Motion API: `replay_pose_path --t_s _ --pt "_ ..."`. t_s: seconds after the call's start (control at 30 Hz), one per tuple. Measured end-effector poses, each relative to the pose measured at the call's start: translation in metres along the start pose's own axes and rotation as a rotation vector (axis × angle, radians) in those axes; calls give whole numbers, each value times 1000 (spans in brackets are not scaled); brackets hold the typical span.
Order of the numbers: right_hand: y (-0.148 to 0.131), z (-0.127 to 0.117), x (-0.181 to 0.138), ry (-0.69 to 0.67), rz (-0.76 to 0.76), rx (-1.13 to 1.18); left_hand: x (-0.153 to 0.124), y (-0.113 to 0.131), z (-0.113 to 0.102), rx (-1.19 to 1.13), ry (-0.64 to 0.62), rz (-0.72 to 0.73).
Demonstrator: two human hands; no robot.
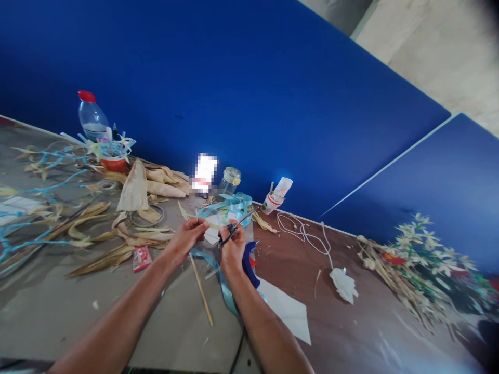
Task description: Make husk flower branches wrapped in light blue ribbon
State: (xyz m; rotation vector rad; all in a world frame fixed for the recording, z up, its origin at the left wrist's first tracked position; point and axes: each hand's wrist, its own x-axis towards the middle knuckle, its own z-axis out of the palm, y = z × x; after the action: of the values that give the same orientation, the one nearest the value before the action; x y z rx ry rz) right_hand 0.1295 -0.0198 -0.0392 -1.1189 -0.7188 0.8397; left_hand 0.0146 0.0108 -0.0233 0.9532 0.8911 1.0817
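My right hand (pixel 232 250) is closed round the handles of a pair of scissors (pixel 235 226), whose blades point up and to the right. My left hand (pixel 188 235) pinches a small pale strip just left of the scissors; I cannot make out what it is. A light blue ribbon (pixel 229 206) lies coiled behind both hands, and more of it trails under my right wrist. A blue glue gun (pixel 249 265) rests on the table beside my right wrist. A thin wooden stick (pixel 201 289) lies between my forearms.
Dried husks (pixel 134 193) are piled at the left with a red-capped plastic bottle (pixel 91 116). A glass jar (pixel 230 180) and a paper cup (pixel 271 201) stand by the blue wall. A white cord (pixel 304 232), white paper sheet (pixel 288 310), husk flower (pixel 343 284) and bouquet (pixel 417 259) lie right.
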Motion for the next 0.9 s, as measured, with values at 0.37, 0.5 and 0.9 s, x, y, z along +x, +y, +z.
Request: replay_pose_path --t_s 0.37,0.5,0.9 --pt "-21 -9 -15 -422 3 -126 -3 18 -9 -88 53 -15" --pt "-21 -9 -19 -492 48 -163 -4 21 -13 -138 66 -19" --pt "-23 -17 -14 -712 160 -206 2 24 -31 -126 67 36"
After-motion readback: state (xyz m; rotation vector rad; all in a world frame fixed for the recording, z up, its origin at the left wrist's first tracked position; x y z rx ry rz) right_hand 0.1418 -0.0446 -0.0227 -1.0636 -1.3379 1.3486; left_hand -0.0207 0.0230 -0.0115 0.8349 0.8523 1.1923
